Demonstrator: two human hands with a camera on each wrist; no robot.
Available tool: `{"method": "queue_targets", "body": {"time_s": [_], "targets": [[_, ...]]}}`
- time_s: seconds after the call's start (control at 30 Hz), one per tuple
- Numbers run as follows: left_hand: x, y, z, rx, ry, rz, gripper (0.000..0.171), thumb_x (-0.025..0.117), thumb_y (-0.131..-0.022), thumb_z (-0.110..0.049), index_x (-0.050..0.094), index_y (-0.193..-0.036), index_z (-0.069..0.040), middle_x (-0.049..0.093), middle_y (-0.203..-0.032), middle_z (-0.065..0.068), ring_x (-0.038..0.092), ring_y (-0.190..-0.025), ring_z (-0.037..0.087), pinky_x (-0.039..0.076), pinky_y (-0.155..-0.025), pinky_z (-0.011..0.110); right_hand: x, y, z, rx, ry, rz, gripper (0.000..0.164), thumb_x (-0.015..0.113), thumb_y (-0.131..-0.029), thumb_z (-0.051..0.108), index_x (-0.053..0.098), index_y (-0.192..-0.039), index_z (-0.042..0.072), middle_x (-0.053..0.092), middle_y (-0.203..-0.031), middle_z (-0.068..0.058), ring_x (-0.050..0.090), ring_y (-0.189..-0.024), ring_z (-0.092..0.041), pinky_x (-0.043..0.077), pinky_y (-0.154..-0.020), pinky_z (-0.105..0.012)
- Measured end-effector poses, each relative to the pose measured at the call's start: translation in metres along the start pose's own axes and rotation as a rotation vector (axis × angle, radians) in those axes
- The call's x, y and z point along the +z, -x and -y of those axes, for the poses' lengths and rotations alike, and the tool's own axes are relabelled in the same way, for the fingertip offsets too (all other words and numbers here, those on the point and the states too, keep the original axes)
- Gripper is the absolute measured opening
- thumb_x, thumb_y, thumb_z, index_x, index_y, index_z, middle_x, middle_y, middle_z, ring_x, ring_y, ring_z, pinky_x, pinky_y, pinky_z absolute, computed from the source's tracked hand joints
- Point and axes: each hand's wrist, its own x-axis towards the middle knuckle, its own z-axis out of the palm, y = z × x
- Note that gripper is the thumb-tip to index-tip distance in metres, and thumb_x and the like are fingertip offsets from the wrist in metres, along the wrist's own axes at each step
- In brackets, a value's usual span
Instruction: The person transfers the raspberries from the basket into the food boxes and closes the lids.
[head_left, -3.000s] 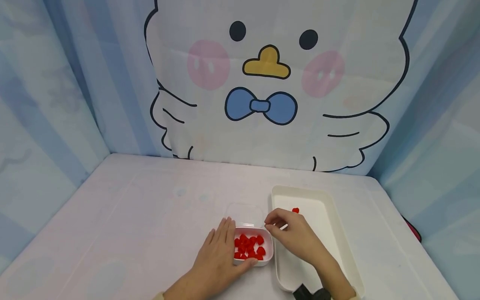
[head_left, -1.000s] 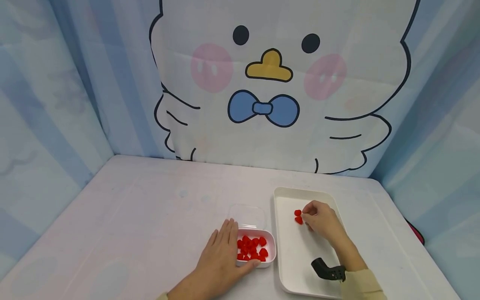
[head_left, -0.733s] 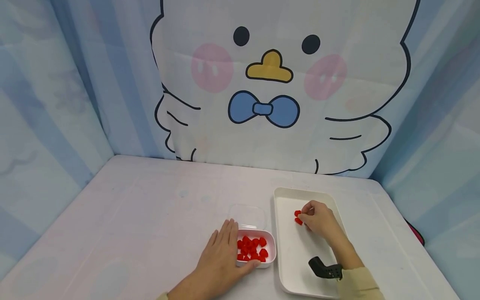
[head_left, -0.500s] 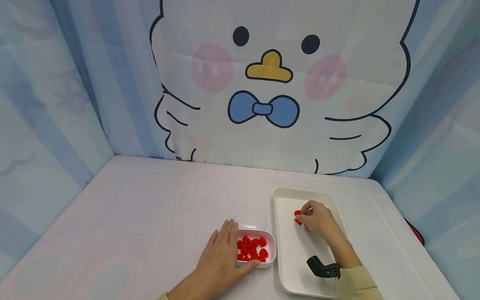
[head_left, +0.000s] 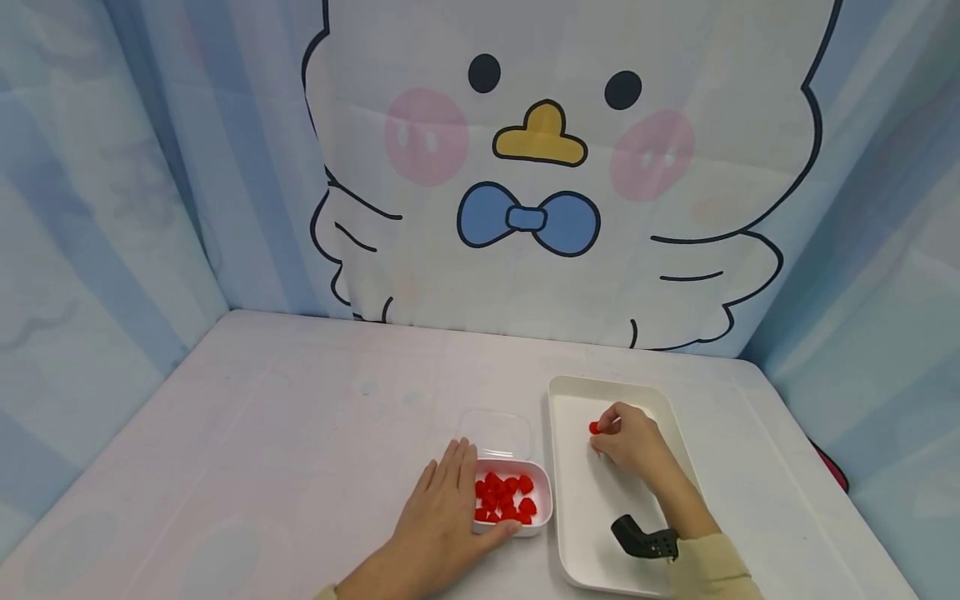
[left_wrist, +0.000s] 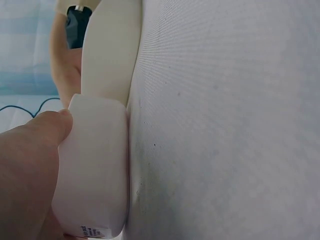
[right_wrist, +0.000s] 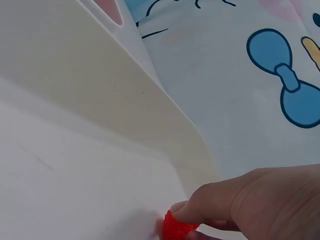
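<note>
Straight fingers of my left hand (head_left: 437, 512) lie along the left side of a small white box (head_left: 546, 498). Its thumb (left_wrist: 47, 126) rests on the near rim. Several red raspberry-like pieces (head_left: 506, 498) fill the box. Over the far part of a white tray (head_left: 588, 533), my right hand (head_left: 633, 437) has its thumb and fingers round a bumpy red raspberry (right_wrist: 177, 227), pinching it close above the tray floor. In the head view, a red raspberry (head_left: 594, 427) shows at the fingertips; the second one is hidden by the hand.
A clear plastic lid (head_left: 495, 432) stands open behind the box. The tray is just right of the box, its raised wall (right_wrist: 125, 95) between them. A black wrist camera (head_left: 643, 537) hangs under the right forearm. A printed curtain (head_left: 525, 275) borders the table's back.
My right hand has gone from beside the box to the tray's far part. Lately its fingers slid slightly left, covering the nearer red raspberry. My left hand has stayed at the box.
</note>
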Motion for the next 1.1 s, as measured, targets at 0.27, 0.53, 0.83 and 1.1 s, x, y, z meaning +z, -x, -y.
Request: {"method": "queue_targets", "body": {"time_s": [0.27,0.53,0.83,1.1], "targets": [[-0.001,0.001,0.0,0.002,-0.009,0.002,0.107,0.07,-0.074,-0.068,0.03,-0.154,-0.008,0.036,-0.159,0.01,0.031,-0.148,0.032,0.036,-0.115,0.056,-0.002,0.006,0.001,-0.001,-0.057,0.017,0.02,0.071,-0.087,0.009,0.058,-0.098,0.0,0.063,-0.083,-0.01,0.058,-0.066,-0.014,0.049,-0.059,-0.025],[0.0,0.0,0.0,0.008,-0.015,-0.005,0.107,0.073,-0.073,-0.065,0.03,-0.153,-0.008,0.037,-0.158,0.011,0.032,-0.147,0.032,0.037,-0.114,0.056,-0.003,0.012,0.002,-0.035,-0.139,0.043,0.017,0.069,-0.087,0.005,0.059,-0.1,-0.002,0.065,-0.086,-0.01,0.062,-0.066,-0.015,0.052,-0.06,-0.026],[0.001,-0.001,0.001,0.009,-0.018,-0.014,0.107,0.073,-0.073,-0.066,0.031,-0.153,-0.008,0.036,-0.158,0.01,0.032,-0.148,0.032,0.037,-0.114,0.056,-0.002,0.02,0.007,-0.063,-0.185,0.07,0.019,0.07,-0.086,0.003,0.06,-0.101,-0.003,0.068,-0.091,-0.011,0.064,-0.07,-0.016,0.054,-0.062,-0.029],[-0.001,0.0,0.0,-0.002,-0.016,0.001,0.108,0.073,-0.073,-0.066,0.03,-0.154,-0.009,0.037,-0.158,0.01,0.032,-0.148,0.032,0.037,-0.114,0.056,-0.002,0.028,0.011,-0.084,-0.253,0.097,0.022,0.07,-0.087,0.002,0.059,-0.105,-0.003,0.069,-0.096,-0.012,0.066,-0.079,-0.019,0.057,-0.065,-0.031]]}}
